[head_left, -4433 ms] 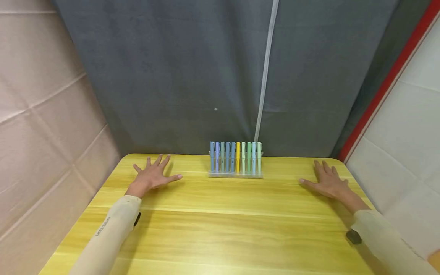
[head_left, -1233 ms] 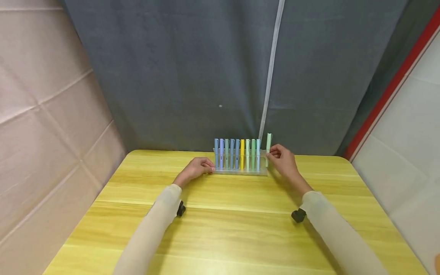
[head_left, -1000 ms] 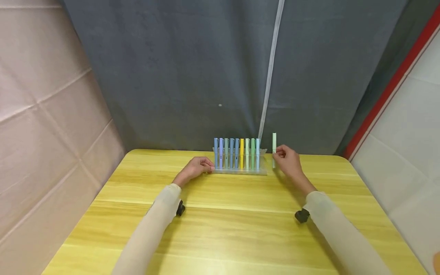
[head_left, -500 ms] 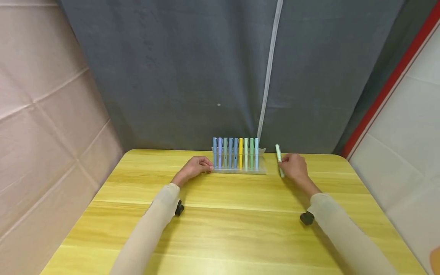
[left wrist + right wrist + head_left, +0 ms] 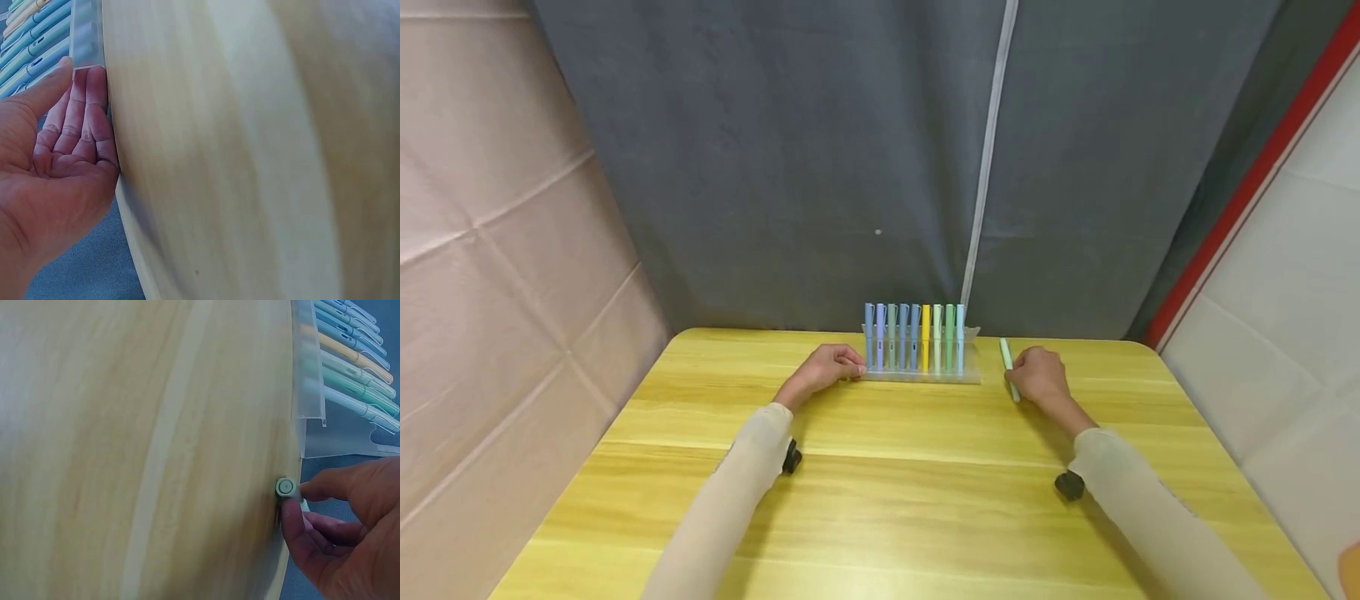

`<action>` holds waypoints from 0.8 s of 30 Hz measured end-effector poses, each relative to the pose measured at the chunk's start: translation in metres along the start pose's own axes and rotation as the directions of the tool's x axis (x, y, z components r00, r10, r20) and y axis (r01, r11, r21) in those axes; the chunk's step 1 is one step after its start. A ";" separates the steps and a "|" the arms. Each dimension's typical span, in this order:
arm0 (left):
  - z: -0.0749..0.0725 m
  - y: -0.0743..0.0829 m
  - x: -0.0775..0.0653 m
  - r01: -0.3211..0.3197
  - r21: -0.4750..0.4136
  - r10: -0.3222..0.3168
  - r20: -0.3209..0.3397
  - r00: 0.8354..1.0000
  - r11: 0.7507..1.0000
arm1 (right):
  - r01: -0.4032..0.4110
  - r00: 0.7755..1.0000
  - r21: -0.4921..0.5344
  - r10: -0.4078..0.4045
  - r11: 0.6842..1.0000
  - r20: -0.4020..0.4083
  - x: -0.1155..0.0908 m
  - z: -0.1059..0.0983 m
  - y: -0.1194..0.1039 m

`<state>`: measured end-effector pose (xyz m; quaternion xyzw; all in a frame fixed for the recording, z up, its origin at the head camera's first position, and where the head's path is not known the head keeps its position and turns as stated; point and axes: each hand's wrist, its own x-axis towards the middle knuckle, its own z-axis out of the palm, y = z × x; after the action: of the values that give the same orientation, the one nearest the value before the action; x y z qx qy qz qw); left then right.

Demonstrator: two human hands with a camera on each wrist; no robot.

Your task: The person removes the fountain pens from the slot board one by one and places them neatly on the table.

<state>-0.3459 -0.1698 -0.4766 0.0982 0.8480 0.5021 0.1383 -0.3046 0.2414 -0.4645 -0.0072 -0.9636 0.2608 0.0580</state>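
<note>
A clear pen stand (image 5: 970,367) at the back of the table holds a row of upright capped pens (image 5: 927,337), in blues, purple, greens and one yellow. My left hand (image 5: 824,367) holds the stand's left end; in the left wrist view its thumb and fingers (image 5: 94,87) meet that end. To the right of the stand, my right hand (image 5: 1041,375) pinches a light green pen (image 5: 1006,354) between thumb and fingers. This pen lies along the tabletop, pointing away from me. In the right wrist view the round end of the pen (image 5: 285,486) faces the camera.
The wooden table (image 5: 880,500) reaches back to a grey curtain (image 5: 775,167). A pale cloth wall (image 5: 512,292) stands at the left, and a white one with a red edge (image 5: 1247,183) at the right. The stand's rightmost slot holds no pen.
My right hand has lifted the light green pen from the stand's right end, moved it rightward and lowered it from upright to flat on the table. The left hand came to the stand and stays there.
</note>
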 end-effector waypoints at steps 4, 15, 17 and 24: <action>0.001 0.001 -0.001 0.005 0.001 -0.005 -0.001 1.000 1.000 | 0.006 1.000 -0.023 -0.006 1.000 0.003 -0.001 0.001 -0.002; 0.002 0.002 -0.004 -0.005 -0.001 0.005 -0.005 1.000 1.000 | 0.001 1.000 -0.035 0.000 0.999 0.026 -0.005 -0.001 -0.004; 0.002 0.001 -0.004 -0.010 -0.001 0.010 -0.006 1.000 1.000 | 0.000 0.999 -0.030 0.001 1.000 0.039 -0.005 -0.001 -0.005; 0.001 0.001 -0.003 -0.004 0.006 0.004 -0.012 1.000 1.000 | 0.010 1.000 -0.044 -0.011 0.999 -0.027 -0.003 0.001 -0.008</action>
<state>-0.3428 -0.1694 -0.4760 0.0973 0.8500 0.5006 0.1317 -0.3012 0.2338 -0.4614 -0.0069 -0.9682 0.2394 0.0722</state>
